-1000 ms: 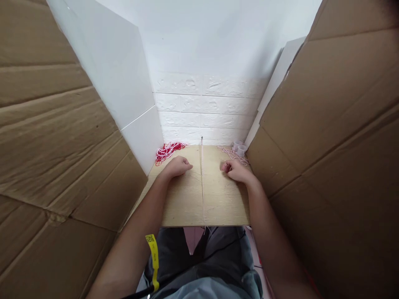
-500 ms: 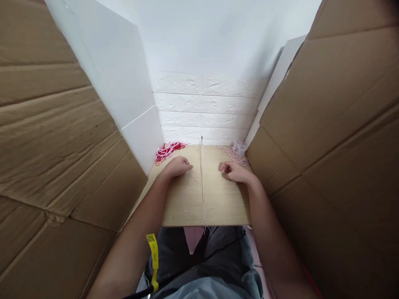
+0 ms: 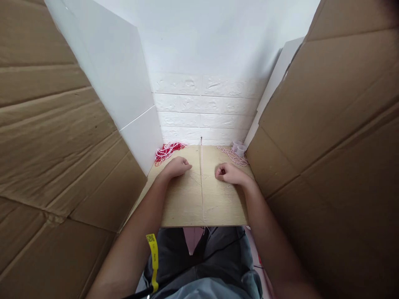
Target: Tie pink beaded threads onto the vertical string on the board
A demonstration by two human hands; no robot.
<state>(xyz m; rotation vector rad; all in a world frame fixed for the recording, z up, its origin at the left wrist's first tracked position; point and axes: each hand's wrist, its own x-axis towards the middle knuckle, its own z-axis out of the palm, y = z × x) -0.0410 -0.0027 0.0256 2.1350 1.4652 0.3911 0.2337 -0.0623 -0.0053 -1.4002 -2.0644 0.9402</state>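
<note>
A pale pink cord (image 3: 202,195) runs straight from a nail (image 3: 201,138) at the wall down the middle of the wooden board (image 3: 181,211) and over its front edge, where loose ends hang. Left of the cord, my left hand (image 3: 177,166) is closed in a pinch, with fine thread ends showing by the fingertips. On the other side, my right hand (image 3: 230,173) pinches a thin thread (image 3: 209,176) that reaches toward the cord. The threads are too fine to follow all the way into the fingers.
Red and white cords (image 3: 168,152) lie heaped at the back left. At the back right are pale pink cords (image 3: 233,155) and small clear cups (image 3: 238,148). Tall cardboard panels, left (image 3: 62,137) and right (image 3: 336,124), flank the board; a white brick-pattern wall (image 3: 181,104) stands behind.
My right hand has moved slightly left toward the cord, and its fingers have closed into a pinch. My left hand stays almost where it was.
</note>
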